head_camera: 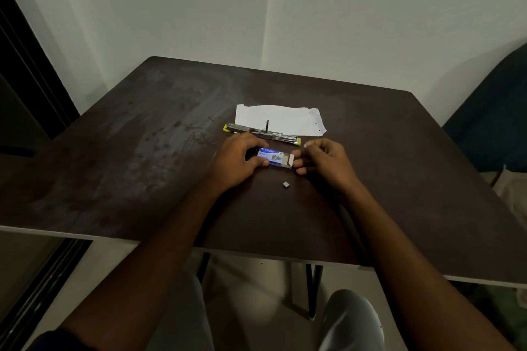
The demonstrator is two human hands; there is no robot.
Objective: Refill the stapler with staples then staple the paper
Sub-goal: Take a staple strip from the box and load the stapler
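Between both hands, a blue staple box (273, 157) is sitting on the dark counter (142, 151): the left hand (238, 161) is gripping its closed end, the right hand (320, 161) is pinching at its open flap. Just behind, the opened stapler (261, 132) is lying along the paper (281, 118). 1 small staple block (286, 184) is resting nearer the counter's front edge.

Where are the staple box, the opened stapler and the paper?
staple box (273, 157), head view, blue top face.
stapler (261, 131), head view, middle of metal track.
paper (285, 117), head view, bare white centre.
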